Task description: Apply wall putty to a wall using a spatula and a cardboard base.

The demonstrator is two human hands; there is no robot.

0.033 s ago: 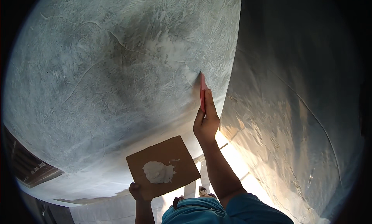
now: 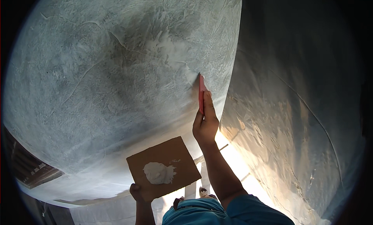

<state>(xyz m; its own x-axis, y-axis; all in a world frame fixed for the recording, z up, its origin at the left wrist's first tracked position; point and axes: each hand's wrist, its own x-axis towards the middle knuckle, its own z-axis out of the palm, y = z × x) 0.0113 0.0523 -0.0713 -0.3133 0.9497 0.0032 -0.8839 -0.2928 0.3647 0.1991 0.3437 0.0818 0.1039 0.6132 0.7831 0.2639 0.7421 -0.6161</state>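
A: What can't you see clearly on your red spreader (image 2: 201, 93)?
B: You have it nearly edge-on, so its broad face is mostly hidden. Its tip comes up to the grey curved surface (image 2: 101, 85), but how firmly it presses there is hard to tell.
A: And where does it sit against your hands?
B: It's clamped in your right hand (image 2: 206, 126), fingers stretched up along its lower part. Your left hand (image 2: 138, 193) is well apart from the right, lower and to the left, gripping the brown board (image 2: 186, 168) by its lower left corner; the fingers beneath are out of sight. A mound of white paste (image 2: 156, 173) lies on that board.
A: What edges and room are around you?
B: Right of the spreader, the grey surface stops at a long edge, with a dim wall (image 2: 303, 96) beyond. The board's right corner is near your right forearm (image 2: 221, 170), so room is tight there; above the board, there's open space. Your teal shirt (image 2: 198, 211) is cut off below.
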